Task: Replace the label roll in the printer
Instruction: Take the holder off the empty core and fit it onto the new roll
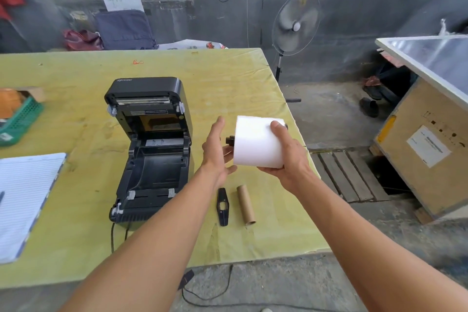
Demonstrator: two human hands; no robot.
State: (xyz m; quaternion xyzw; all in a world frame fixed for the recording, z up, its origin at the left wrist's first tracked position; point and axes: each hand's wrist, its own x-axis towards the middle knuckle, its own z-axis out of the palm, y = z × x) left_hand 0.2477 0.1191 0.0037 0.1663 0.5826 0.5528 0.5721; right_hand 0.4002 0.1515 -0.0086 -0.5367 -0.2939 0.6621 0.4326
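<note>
Above the right side of the table, a white label roll is held just right of the open printer.
The right hand grips the roll, thumb on top and fingers curled beneath. The left hand is at the roll's left end, its fingers straight, beside a black spindle tip. Nearer, a bare cardboard tube and a black plastic piece lie side by side.
</note>
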